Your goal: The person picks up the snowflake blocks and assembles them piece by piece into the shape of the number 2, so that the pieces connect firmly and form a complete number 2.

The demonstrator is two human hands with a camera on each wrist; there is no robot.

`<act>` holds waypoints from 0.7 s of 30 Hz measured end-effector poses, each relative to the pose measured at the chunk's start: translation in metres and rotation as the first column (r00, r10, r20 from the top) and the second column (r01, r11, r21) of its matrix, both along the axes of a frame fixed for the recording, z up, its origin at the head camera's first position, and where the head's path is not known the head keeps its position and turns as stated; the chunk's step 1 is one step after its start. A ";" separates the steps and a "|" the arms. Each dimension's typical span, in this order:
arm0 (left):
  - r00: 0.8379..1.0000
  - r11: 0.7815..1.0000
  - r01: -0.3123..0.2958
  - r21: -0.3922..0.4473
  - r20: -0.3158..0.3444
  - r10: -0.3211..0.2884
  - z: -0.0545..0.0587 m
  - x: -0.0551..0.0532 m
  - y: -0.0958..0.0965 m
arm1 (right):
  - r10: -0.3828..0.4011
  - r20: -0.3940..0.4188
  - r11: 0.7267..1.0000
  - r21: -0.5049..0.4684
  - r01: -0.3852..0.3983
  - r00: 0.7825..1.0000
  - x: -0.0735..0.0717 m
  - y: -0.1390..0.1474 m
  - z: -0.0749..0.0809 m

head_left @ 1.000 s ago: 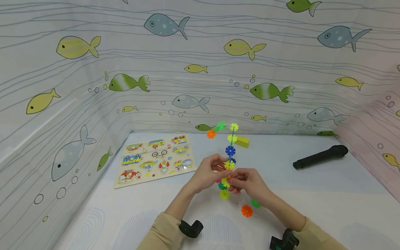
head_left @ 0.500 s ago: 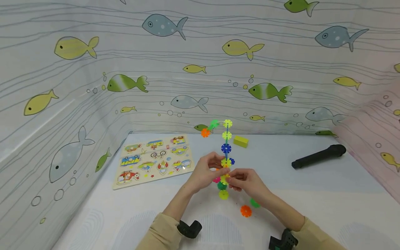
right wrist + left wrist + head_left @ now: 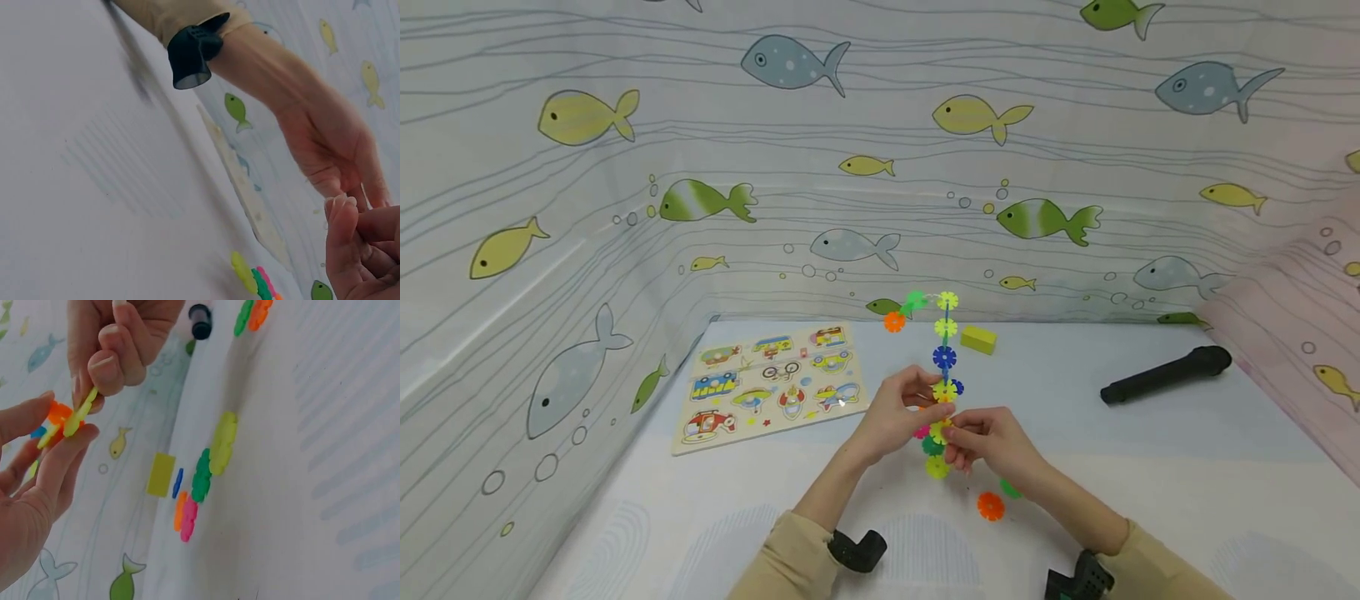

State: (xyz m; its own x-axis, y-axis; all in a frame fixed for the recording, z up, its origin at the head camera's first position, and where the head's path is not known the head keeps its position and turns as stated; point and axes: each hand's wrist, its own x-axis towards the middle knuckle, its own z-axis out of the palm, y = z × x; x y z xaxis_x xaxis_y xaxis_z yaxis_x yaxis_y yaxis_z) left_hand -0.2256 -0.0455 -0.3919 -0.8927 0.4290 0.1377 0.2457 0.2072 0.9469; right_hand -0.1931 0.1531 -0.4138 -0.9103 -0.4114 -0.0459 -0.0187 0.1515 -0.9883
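In the head view, my left hand (image 3: 901, 414) pinches the lower part of an upright chain of slotted snowflake discs, near a yellow disc (image 3: 944, 391). Above it the chain rises through a dark blue disc (image 3: 944, 357) and yellow discs, then bends left through green to an orange disc (image 3: 894, 322) at its end. My right hand (image 3: 1002, 440) pinches a yellow disc (image 3: 80, 414) at the chain's bottom, against an orange one (image 3: 59, 412). Fingers partly hide this joint. In the right wrist view, the hands cover the discs between them.
Loose yellow (image 3: 936, 467), dark green (image 3: 933, 446), pink, orange and blue discs lie behind the hands. Orange (image 3: 991, 507) and green (image 3: 1011, 488) discs lie near my right forearm. A wooden picture puzzle (image 3: 771, 387), yellow block (image 3: 978, 339) and black microphone (image 3: 1167, 376) are farther back.
The top of the chain has swung slightly left, so the yellow block behind it shows fully. Both hands keep their pinch at nearly the same spot; the right fingers shift a little.
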 end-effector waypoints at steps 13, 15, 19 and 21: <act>0.998 0.998 0.046 0.051 0.035 -0.048 0.003 0.000 -0.002 | -0.002 0.007 0.999 -0.033 0.003 1.000 -0.001 0.003 0.003; 0.998 0.998 0.051 0.042 0.027 -0.052 0.004 0.001 -0.002 | -0.006 0.014 1.000 -0.021 0.006 1.000 -0.002 0.003 0.002; 0.999 0.998 0.054 0.011 0.007 -0.054 0.006 0.001 -0.003 | 0.018 0.017 1.000 -0.015 -0.017 1.000 -0.003 0.004 0.000; 0.998 0.998 0.057 0.003 0.002 -0.057 0.006 0.001 -0.003 | 0.029 0.003 1.000 -0.002 -0.029 1.000 -0.003 0.004 0.000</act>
State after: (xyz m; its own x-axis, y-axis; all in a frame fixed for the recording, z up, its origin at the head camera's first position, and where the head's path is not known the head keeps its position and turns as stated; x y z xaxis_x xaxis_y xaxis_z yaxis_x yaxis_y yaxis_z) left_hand -0.2242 -0.0484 -0.3854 -0.8671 0.4790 0.1369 0.2547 0.1901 0.9482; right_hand -0.1958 0.1568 -0.4138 -0.8977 -0.4382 -0.0473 -0.0205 0.1488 -0.9887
